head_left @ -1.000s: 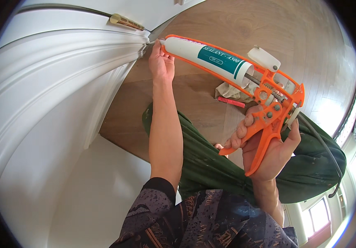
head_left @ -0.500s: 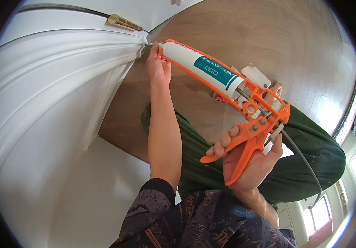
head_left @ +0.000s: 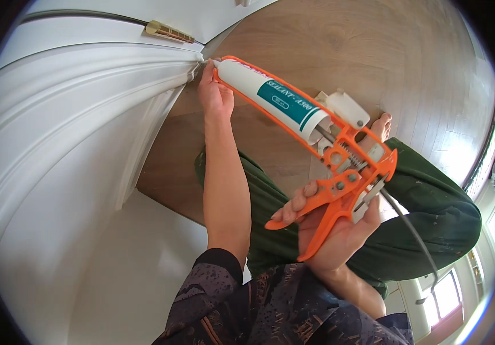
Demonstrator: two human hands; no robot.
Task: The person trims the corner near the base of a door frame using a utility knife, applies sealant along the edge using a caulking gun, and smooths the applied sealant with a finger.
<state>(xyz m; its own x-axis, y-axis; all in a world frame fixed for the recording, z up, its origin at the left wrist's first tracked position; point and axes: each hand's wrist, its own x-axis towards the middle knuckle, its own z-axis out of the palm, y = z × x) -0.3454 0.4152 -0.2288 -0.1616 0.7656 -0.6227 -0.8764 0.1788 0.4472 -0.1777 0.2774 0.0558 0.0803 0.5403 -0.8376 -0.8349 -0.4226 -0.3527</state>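
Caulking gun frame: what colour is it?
Bright orange, clearest in the head view: the caulking gun, gripped by the right hand.

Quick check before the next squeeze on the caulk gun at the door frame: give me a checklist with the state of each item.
1. Right hand wrapped around the caulk gun handle, fingers on the trigger: ok.
2. Left hand steadying the front of the sealant cartridge: ok.
3. Nozzle tip against the seam of the white door frame: cannot tell, the left hand hides it.
4. Cartridge seated in the orange cradle: ok.
5. Bead already laid on the seam: cannot tell.
6. Wooden floor free of sealant drips near the tip: ok, none visible.
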